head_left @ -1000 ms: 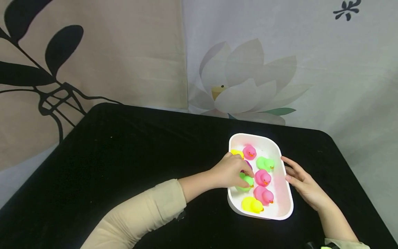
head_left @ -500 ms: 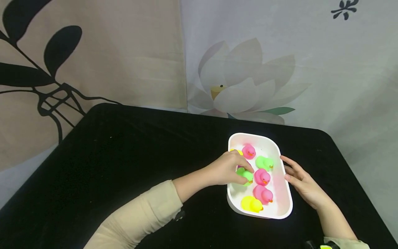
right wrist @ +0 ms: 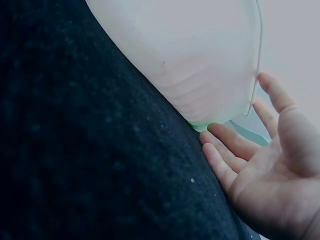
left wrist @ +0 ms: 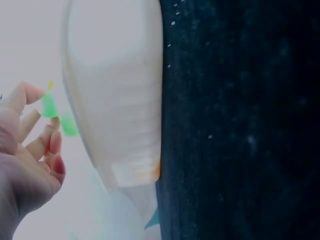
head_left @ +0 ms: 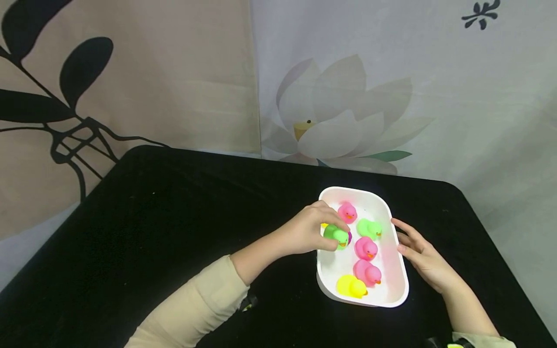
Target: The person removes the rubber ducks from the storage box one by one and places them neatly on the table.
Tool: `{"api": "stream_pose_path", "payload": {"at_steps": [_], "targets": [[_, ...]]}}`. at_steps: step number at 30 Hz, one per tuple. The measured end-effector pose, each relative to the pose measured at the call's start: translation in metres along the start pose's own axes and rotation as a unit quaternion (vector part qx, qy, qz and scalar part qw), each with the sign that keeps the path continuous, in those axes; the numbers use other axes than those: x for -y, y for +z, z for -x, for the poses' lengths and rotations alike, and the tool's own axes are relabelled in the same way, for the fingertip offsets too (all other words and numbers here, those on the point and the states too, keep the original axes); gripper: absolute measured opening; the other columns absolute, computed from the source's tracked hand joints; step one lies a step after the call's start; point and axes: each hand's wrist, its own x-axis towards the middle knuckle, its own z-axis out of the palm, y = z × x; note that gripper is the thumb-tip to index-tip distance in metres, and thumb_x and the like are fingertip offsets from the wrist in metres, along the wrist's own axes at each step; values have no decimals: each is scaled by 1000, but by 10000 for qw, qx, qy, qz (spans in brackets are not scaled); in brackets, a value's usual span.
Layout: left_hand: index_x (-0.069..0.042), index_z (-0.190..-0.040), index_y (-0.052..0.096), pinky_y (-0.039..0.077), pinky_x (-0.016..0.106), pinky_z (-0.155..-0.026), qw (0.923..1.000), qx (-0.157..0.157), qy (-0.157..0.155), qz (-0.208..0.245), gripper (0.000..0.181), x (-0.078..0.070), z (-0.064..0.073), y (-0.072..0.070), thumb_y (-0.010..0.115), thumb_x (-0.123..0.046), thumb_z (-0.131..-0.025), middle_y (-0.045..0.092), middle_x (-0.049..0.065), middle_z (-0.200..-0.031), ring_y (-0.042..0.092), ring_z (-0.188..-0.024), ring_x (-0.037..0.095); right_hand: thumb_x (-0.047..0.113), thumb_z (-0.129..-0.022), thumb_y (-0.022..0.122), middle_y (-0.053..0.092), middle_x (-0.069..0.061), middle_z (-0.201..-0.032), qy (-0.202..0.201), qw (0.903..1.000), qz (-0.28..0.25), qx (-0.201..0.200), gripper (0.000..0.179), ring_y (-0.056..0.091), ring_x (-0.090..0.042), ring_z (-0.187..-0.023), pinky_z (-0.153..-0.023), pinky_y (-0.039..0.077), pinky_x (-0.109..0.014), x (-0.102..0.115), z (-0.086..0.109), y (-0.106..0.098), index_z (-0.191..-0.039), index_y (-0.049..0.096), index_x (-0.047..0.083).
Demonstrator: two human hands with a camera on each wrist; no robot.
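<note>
My left hand (head_left: 306, 229) pinches a green rubber duck (head_left: 338, 237) between thumb and fingers, over the left side of a white plastic bin (head_left: 398, 285). In the left wrist view this green duck (left wrist: 49, 105) shows at the fingertips, beyond the bin's rim. Partly hidden behind it are a purple duck (head_left: 350, 237) and a yellow one (head_left: 324, 225). At the bin's right side, my right hand (head_left: 428, 263) has its fingertips against the rim and outer wall, fingers loosely extended. The right wrist view shows those fingers (right wrist: 235, 142) beside the bin's wall.
Inside the bin sit several pink ducks (head_left: 365, 248), another green duck (head_left: 370, 228) and a yellow duck (head_left: 351, 286) at the near end. A black cloth (head_left: 196, 203) covers the table, with a printed curtain (head_left: 196, 72) behind it.
My left hand has raised the green duck from among the others and drawn it slightly back and left. The right hand stays at the bin's side.
</note>
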Motion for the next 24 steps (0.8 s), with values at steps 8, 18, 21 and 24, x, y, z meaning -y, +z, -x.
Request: {"api": "stream_pose_path", "payload": {"at_steps": [8,18,21,24], "targets": [[-10,-106,74,53,25,-72,9991,-362,176,114,31,5,4,-14,78,-8,-76,66,-3,-109,46,-101,12,12,-99,47,35,-27,-142,-27,10000,6,8,59,53,0,-114,-89,47,-39,-1,0,0,-152,20,17],[-10,-104,75,54,32,-71,9963,-818,247,114,29,16,11,-32,78,-7,-75,65,-2,-110,46,-98,11,11,-100,46,31,-34,-141,26,9999,-130,86,58,53,1,-112,-87,47,-27,2,-2,-1,-151,20,13],[-9,-104,74,55,36,-72,9957,-892,193,146,29,19,12,-37,77,-5,-76,64,-2,-109,46,-100,13,11,-100,46,31,-34,-141,-4,9999,-131,95,57,53,1,-112,-86,47,-26,1,-2,-1,-151,20,13],[-9,-105,74,54,36,-75,9956,-914,188,96,30,23,12,-43,76,-5,-76,63,-2,-108,45,-100,14,10,-100,46,32,-32,-141,-19,9999,-130,95,57,53,1,-112,-86,47,-26,0,-2,-1,-151,21,13]]}}
